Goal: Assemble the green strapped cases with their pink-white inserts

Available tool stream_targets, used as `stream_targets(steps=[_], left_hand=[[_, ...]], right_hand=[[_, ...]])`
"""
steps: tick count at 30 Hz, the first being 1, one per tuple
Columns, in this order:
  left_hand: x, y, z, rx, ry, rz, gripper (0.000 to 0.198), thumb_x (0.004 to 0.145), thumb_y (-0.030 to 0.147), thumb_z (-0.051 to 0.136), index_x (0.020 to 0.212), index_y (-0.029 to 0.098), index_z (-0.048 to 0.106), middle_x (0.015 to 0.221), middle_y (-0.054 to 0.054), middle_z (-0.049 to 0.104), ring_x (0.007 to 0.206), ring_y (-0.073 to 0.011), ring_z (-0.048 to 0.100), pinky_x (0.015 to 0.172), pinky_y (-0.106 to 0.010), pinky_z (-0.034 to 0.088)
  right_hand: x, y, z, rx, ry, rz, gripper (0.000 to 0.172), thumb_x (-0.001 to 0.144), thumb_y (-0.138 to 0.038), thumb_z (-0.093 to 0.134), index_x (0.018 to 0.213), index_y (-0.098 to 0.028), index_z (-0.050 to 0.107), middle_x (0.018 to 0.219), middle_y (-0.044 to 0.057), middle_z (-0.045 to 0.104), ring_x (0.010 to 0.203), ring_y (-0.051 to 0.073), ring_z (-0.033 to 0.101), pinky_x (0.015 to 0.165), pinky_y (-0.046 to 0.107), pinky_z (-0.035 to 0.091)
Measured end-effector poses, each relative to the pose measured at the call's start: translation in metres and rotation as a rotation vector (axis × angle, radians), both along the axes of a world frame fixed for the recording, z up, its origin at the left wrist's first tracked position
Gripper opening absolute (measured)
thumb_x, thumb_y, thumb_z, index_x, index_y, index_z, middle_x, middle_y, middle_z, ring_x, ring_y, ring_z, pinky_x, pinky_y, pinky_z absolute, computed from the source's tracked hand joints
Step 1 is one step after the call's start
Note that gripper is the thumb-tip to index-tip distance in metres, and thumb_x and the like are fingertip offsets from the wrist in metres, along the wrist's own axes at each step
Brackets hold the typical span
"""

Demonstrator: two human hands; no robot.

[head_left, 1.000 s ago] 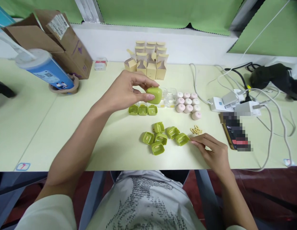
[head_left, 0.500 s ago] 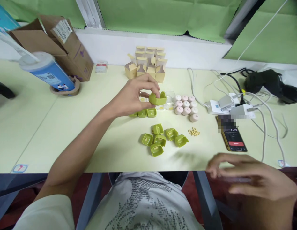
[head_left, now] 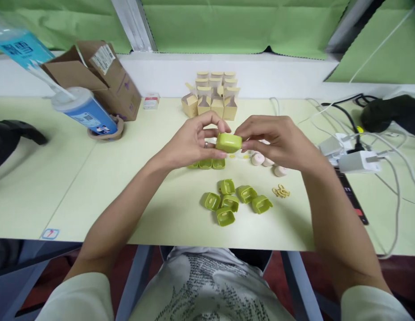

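Note:
Between my two hands, above the table, is a small glossy green plastic case (head_left: 229,142). My left hand (head_left: 197,140) pinches its left side, thumb below and fingers above. My right hand (head_left: 272,136) has its fingertips closed at the case's right end. Below lie several open green case pieces (head_left: 230,203) in a loose cluster. A row of green pieces (head_left: 205,164) sits partly behind my left hand. Small pink-white round pieces (head_left: 258,159) are partly hidden behind my right hand. A little pile of yellow rings or hooks (head_left: 281,191) rests to the right of the cluster.
Small open cardboard boxes (head_left: 217,107) stand at the wall. A large brown carton (head_left: 117,89) and a blue canister (head_left: 90,113) are at the left. Chargers (head_left: 357,161), cables and a phone (head_left: 352,196), partly behind my right arm, lie at the right.
My right hand has come up from the lower right and now grips the case with my left. The case has turned, showing its smooth outside. The view has shifted slightly.

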State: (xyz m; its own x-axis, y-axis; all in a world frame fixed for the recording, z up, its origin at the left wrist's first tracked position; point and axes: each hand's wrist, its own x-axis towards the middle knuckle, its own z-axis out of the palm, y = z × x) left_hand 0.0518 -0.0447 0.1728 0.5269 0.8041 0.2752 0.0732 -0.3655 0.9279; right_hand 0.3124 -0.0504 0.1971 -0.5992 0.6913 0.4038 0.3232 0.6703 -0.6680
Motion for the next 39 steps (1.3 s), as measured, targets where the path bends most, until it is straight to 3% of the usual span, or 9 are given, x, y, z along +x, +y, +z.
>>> stream_targets(steps=[4,7,10,13,18,27,39], left_hand=[[-0.006,0.005,0.002,0.083,0.21,0.12,0.058,0.078,0.042,0.095,0.126,0.025,0.068,0.136,-0.009,0.072,0.113,-0.0248,0.076,0.088,-0.036,0.067],[-0.027,0.012,0.012,0.117,0.644,0.185,0.037,0.083,0.037,0.086,0.114,0.02,0.074,0.12,-0.009,0.078,0.105,-0.0251,0.076,0.092,-0.037,0.061],[-0.052,0.019,0.019,0.065,1.134,0.059,0.021,0.082,0.036,0.082,0.095,0.021,0.078,0.096,-0.004,0.08,0.095,-0.0256,0.075,0.091,-0.036,0.054],[-0.062,0.021,0.016,0.002,1.336,-0.015,0.018,0.08,0.037,0.081,0.092,0.023,0.08,0.089,-0.004,0.08,0.087,-0.026,0.072,0.085,-0.034,0.049],[-0.048,0.019,0.007,-0.082,1.379,-0.122,0.013,0.083,0.032,0.077,0.092,0.022,0.079,0.093,-0.005,0.081,0.08,-0.0226,0.069,0.071,-0.03,0.04],[-0.045,0.021,0.008,-0.106,1.292,-0.175,0.012,0.084,0.032,0.075,0.086,0.02,0.077,0.088,-0.004,0.08,0.077,-0.0199,0.068,0.068,-0.028,0.038],[-0.047,0.024,0.008,-0.082,1.341,-0.147,0.018,0.085,0.032,0.072,0.093,0.021,0.083,0.091,-0.004,0.082,0.082,-0.0219,0.07,0.072,-0.03,0.042]], right_hand=[[0.007,-0.002,-0.001,0.096,-0.155,-0.087,0.01,0.1,-0.028,0.073,0.093,-0.026,0.079,0.108,0.006,0.077,0.081,0.021,0.068,0.072,0.037,0.054],[0.006,-0.009,-0.006,0.134,-0.462,-0.102,0.02,0.101,-0.016,0.062,0.09,-0.022,0.078,0.092,0.006,0.075,0.076,0.021,0.065,0.073,0.036,0.048],[-0.005,-0.017,-0.02,0.145,-0.781,-0.104,0.028,0.098,-0.006,0.056,0.083,-0.016,0.078,0.086,0.01,0.072,0.073,0.02,0.063,0.068,0.034,0.038],[-0.021,-0.022,-0.036,0.149,-1.066,-0.126,0.032,0.097,0.0,0.052,0.08,-0.013,0.077,0.084,0.012,0.072,0.068,0.019,0.059,0.062,0.035,0.026],[-0.033,-0.02,-0.051,0.171,-1.201,-0.131,0.035,0.086,0.011,0.049,0.09,-0.012,0.076,0.091,0.013,0.072,0.069,0.019,0.057,0.061,0.036,0.02],[-0.034,-0.016,-0.062,0.124,-1.063,-0.092,0.032,0.101,0.003,0.047,0.088,-0.014,0.071,0.085,0.009,0.067,0.066,0.017,0.044,0.063,0.036,0.024],[-0.033,-0.021,-0.055,0.03,-0.933,-0.058,0.028,0.106,-0.002,0.05,0.098,-0.012,0.075,0.096,0.013,0.07,0.071,0.016,0.055,0.065,0.033,0.03]])
